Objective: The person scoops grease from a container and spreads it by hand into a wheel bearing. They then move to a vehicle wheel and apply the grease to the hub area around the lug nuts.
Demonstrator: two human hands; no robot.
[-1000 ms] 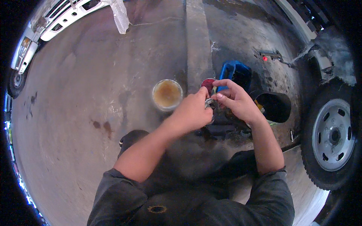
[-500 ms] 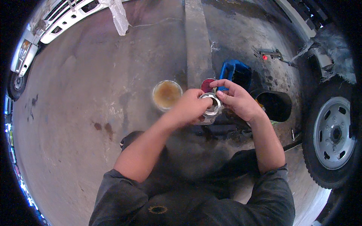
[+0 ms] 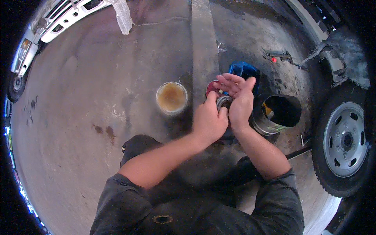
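My left hand (image 3: 209, 123) is closed round a ring-shaped metal part (image 3: 224, 102), thumb and fingers on its rim. Beside it my right hand (image 3: 241, 107) is spread, its palm turned toward the ring and its fingers stretched out to the far left. The heel of that palm is against or very near the ring; contact is hard to make out. Just beyond the hands, partly covered by them, is a small round tub (image 3: 212, 85) with red content. To the left on the floor stands a round container (image 3: 172, 98) of cloudy brown liquid.
A blue container (image 3: 243, 70) stands beyond my right hand. Right of it is a dark, open can (image 3: 270, 127) with something yellow inside. A vehicle wheel (image 3: 347, 140) rises at the right. A metal tool (image 3: 285, 58) lies farther back. A white vehicle front (image 3: 64, 24) is far left.
My right hand has left the ring's edge with its fingertips and turned its palm toward it, fingers straightened. My left hand has shifted right and tilted the ring more edge-on.
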